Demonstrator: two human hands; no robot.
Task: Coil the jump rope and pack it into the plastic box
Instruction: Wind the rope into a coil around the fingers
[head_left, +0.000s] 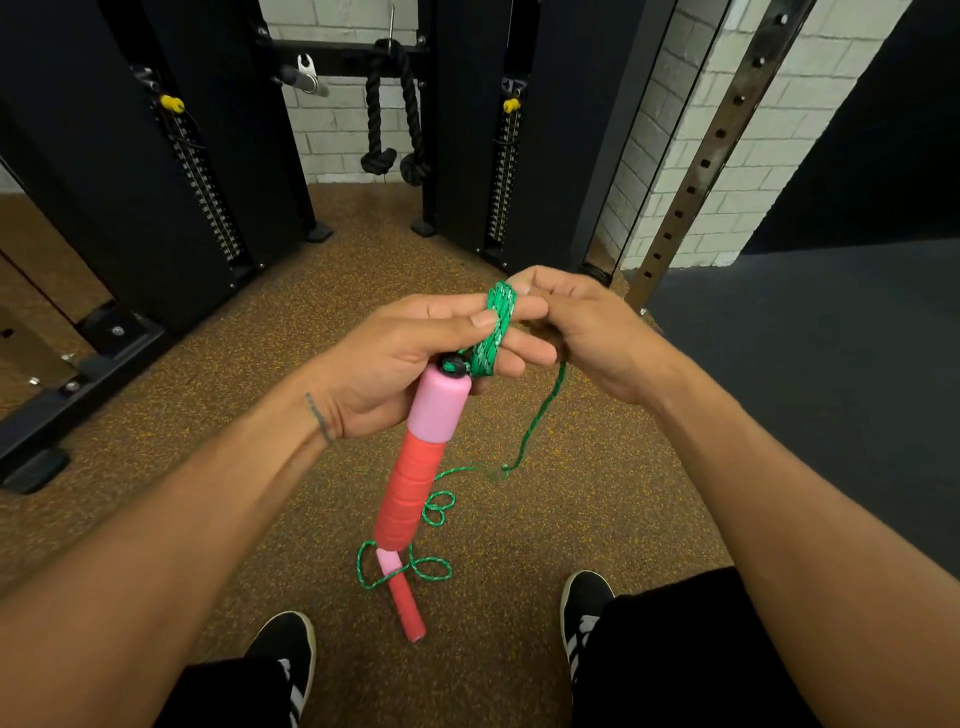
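Observation:
My left hand (400, 358) holds the jump rope's pink and red handle (421, 457), which hangs down from the palm. Several turns of the green cord (496, 327) are wound around that hand's fingers. My right hand (582, 327) is right beside it, fingers curled around the cord at the coil's top. From there the loose cord (540, 421) drops to the floor and lies in small loops. The second handle (402, 597) lies on the floor between my shoes. No plastic box is in view.
Black weight-stack machine columns (171, 171) stand ahead on the brown speckled floor (208, 415). A black knotted rope attachment (389, 119) hangs between them. A perforated steel upright (701, 171) rises at right beside a dark mat (805, 364). My black shoes (283, 649) are at the bottom.

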